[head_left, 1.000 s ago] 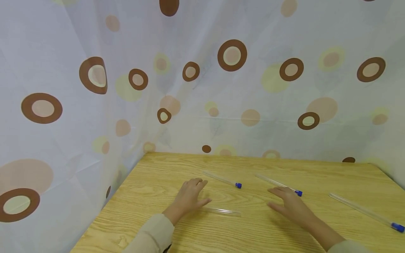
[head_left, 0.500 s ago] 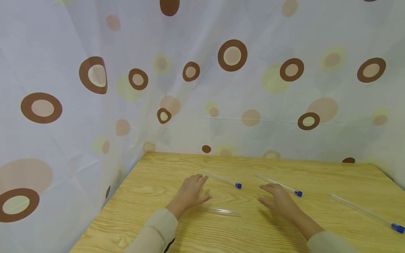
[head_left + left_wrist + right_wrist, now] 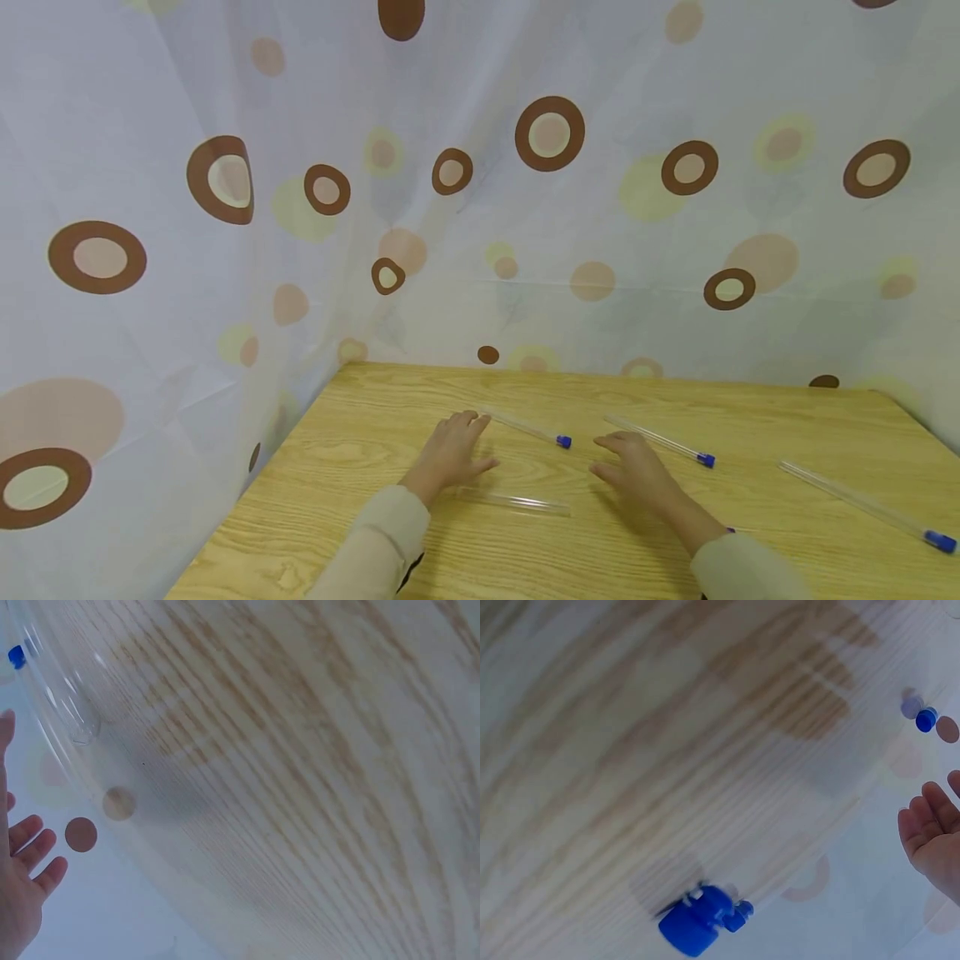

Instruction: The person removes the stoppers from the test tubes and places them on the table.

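Two empty hands, the left hand and the right hand, hover with thumbs spread from fingers above the worktop bearing four clear tubes: a plain tube at the left's four o'clock, one blue-capped tube at its two, a second capped tube at the right's one, a third capped tube at its three. At six o'clock, the right wrist view shows a large blue cap; the head view shows only a blue speck beside the right cuff.

Table; hanging sheet behind it and to its left. On the table: tube one, rear left, just beyond the left hand; tube two, right of tube one, behind the right hand; tube three, far right; tube four, before the left hand; cap, mostly hidden, beside the right sleeve.
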A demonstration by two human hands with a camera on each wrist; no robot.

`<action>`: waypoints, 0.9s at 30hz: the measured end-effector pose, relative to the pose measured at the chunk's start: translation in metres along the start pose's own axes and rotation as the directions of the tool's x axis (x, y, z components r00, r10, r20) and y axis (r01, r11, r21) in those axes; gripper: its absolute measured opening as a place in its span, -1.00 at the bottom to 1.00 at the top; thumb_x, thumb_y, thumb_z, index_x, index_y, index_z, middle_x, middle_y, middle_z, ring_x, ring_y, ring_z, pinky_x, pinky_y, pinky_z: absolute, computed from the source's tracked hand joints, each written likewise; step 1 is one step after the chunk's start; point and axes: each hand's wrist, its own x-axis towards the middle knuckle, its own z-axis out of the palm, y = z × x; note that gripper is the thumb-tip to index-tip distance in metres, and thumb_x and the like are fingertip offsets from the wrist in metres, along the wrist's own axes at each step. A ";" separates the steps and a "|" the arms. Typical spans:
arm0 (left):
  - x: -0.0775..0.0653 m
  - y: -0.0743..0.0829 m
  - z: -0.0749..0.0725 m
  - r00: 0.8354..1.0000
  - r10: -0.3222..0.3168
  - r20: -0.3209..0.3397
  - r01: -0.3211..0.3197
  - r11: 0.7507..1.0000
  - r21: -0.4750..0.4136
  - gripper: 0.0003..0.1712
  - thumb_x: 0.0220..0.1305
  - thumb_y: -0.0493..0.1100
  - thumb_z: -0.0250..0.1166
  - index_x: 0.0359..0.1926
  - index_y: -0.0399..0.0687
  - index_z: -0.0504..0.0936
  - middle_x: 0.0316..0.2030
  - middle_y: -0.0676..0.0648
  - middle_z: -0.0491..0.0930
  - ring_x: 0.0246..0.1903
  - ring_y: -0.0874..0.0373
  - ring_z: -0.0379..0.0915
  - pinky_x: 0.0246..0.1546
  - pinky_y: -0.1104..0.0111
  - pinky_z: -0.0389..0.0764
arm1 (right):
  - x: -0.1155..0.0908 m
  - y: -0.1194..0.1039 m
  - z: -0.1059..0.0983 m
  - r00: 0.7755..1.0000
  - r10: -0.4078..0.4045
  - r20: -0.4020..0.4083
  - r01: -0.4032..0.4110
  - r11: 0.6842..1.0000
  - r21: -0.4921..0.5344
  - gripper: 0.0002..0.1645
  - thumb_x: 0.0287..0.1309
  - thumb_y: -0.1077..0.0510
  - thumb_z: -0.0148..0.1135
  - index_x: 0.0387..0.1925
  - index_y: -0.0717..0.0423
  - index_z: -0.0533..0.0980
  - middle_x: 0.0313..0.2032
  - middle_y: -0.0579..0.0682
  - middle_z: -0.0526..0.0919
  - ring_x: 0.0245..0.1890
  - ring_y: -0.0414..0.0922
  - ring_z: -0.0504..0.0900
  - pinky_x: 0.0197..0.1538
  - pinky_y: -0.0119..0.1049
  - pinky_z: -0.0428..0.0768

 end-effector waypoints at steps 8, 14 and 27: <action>0.004 -0.003 0.002 1.000 -0.006 -0.004 0.006 1.000 -0.005 -0.28 0.18 0.21 0.22 0.23 -0.12 0.38 0.13 -0.20 0.43 0.14 -0.09 0.36 0.13 0.07 0.45 | 0.011 -0.004 0.008 1.000 -0.001 -0.027 0.001 1.000 -0.013 -0.56 0.06 0.22 0.28 -0.06 0.44 0.50 -0.08 0.37 0.54 -0.01 0.29 0.46 0.04 0.15 0.51; 0.003 -0.009 0.005 0.998 -0.057 0.009 0.057 0.998 -0.007 -0.26 0.16 0.23 0.22 0.22 -0.15 0.40 0.13 -0.19 0.44 0.13 -0.08 0.36 0.13 0.09 0.46 | 0.020 -0.006 0.016 1.000 0.015 0.001 -0.015 0.999 -0.031 -0.55 0.05 0.21 0.29 -0.06 0.45 0.49 -0.08 0.36 0.53 -0.02 0.28 0.46 0.05 0.14 0.51; 0.009 -0.009 0.009 0.996 -0.084 0.038 0.085 0.996 -0.024 -0.25 0.17 0.23 0.21 0.23 -0.15 0.37 0.12 -0.19 0.43 0.14 -0.07 0.35 0.16 0.09 0.44 | 0.036 -0.008 0.022 0.997 0.065 0.050 -0.064 0.997 -0.035 -0.55 0.08 0.22 0.27 -0.04 0.45 0.48 -0.02 0.41 0.49 0.05 0.32 0.42 0.12 0.16 0.46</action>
